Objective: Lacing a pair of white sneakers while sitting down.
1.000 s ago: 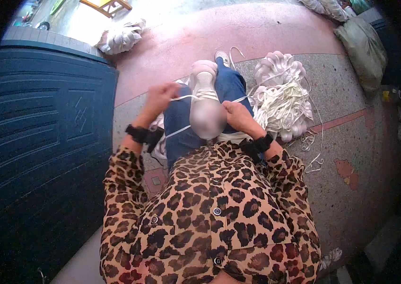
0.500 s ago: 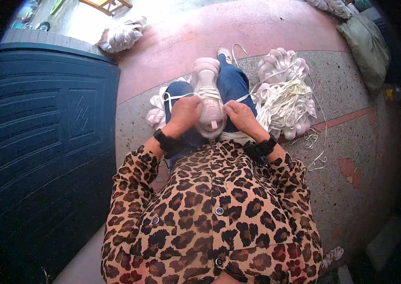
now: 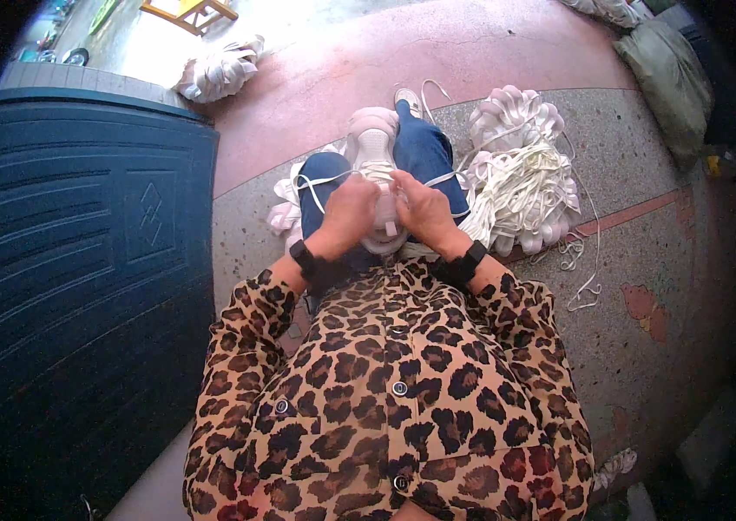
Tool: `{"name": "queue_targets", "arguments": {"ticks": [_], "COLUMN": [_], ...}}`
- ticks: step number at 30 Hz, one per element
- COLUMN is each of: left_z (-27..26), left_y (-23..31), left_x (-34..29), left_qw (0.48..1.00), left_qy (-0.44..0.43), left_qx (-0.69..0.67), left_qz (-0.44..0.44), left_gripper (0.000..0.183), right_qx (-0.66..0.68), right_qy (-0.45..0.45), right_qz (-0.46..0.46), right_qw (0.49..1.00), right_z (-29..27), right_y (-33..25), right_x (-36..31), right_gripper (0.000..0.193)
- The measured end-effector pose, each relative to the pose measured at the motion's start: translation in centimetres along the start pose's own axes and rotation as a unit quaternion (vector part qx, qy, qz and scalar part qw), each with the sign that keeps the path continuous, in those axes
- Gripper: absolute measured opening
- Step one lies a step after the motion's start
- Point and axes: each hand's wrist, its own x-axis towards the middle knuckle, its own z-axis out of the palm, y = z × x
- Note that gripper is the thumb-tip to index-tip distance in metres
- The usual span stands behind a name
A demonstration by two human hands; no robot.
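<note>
A pale pink and white shoe upper lies lengthwise between my knees, with white lacing across its middle. Both hands are over its near half, close together, and hide part of the opening. My left hand is closed, and a white shoelace loops out from it over my left knee. Opposite it, my right hand pinches the other side of the lacing, and a lace end runs from it over my right thigh. The exact fingertip grip is hidden.
Right of my leg lie a heap of white laces and a bundle of pale uppers. More pale pieces lie beside my left knee. A blue panelled door stands at left, a grey-green sack at far right.
My hands have moved inward from the shoe upper's two sides and now nearly meet over its lacing. The lace loop at my left knee has shifted slightly.
</note>
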Motion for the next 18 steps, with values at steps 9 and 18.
{"name": "queue_targets", "arguments": {"ticks": [9,18], "left_z": [1.4,-0.6], "left_y": [-0.9,0.5], "left_x": [1.6,2.3], "left_qw": [0.980,0.992], "left_qy": [-0.018,0.062], "left_qx": [-0.137,0.061], "left_qz": [-0.141,0.088], "left_gripper": [0.034,0.033], "right_qx": [-0.033,0.217], "right_qy": [0.002,0.026], "right_qz": [-0.048,0.077], "right_qw": [0.998,0.973], "right_z": [0.4,-1.6], "right_y": [0.7,0.4], "right_x": [-0.4,4.0], "right_gripper": [0.035,0.026]}}
